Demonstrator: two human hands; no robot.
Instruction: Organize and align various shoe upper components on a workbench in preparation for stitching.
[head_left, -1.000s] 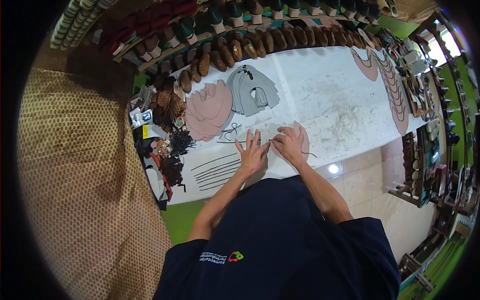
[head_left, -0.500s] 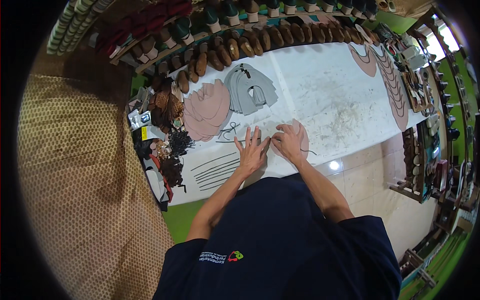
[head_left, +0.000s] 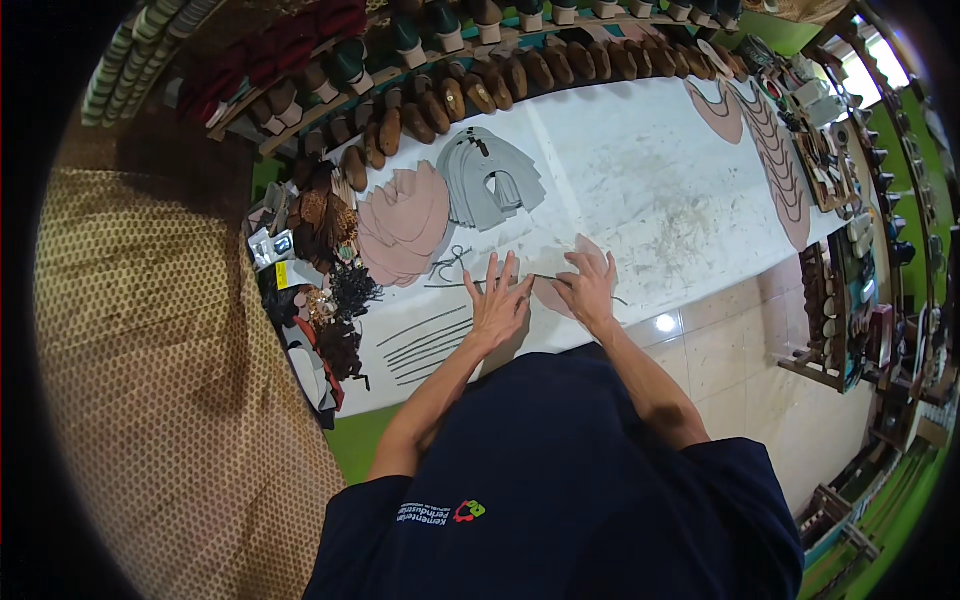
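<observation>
Right now, from afar, I'm seeing loose dark cords (head_left: 425, 343) lying in a row toward the near edge of a white table (head_left: 640, 170), left of a single pink piece (head_left: 553, 298). Just left of that piece, the left hand (head_left: 498, 318) is resting with fingers spreading wide; the right hand (head_left: 590, 297) is partly covering it, fingers bending in narrowly. Between them, a dark cord (head_left: 543, 277) is showing at the pink piece's left edge; I cannot tell whether the right hand is pinching or only pressing it. Beyond the piece, leftward, a pink stack (head_left: 405, 220) and a grey fan of cut pieces (head_left: 468, 180) are lying; farther off, brown shoe lasts (head_left: 480, 95) are standing in line.
</observation>
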